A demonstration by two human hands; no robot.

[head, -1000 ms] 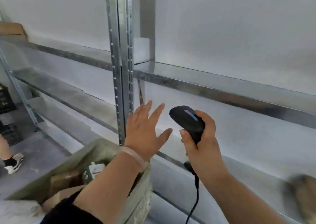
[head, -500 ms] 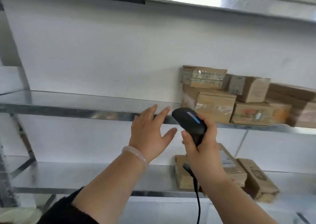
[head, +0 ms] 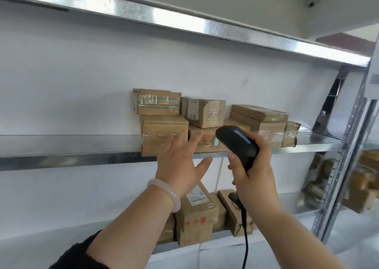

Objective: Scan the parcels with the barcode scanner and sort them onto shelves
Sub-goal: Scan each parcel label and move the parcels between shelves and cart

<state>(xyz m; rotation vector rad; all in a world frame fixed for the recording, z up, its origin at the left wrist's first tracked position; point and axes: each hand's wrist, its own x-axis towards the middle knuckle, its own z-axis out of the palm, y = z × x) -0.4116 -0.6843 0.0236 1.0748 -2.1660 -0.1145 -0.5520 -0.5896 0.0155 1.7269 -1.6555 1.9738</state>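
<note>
My right hand (head: 253,172) grips a black barcode scanner (head: 238,143) with a blue light strip; its cable hangs down. Raised in front of the middle shelf (head: 71,158), my left hand (head: 180,164) has its fingers spread and holds nothing. Just behind both hands, several brown cardboard parcels (head: 162,133) are stacked on that shelf. More parcels (head: 194,213) stand on the lower shelf (head: 291,213), partly hidden by my forearms.
A metal upper shelf (head: 184,24) runs overhead. A grey upright post (head: 346,156) stands at the right, with blurred parcels (head: 363,184) beyond it. The left stretch of the middle shelf is bare, backed by a white wall.
My view has swung right and up, from a sack of parcels on the floor to the stocked shelves. Both hands keep their pose; the shelved parcels now sit directly behind them.
</note>
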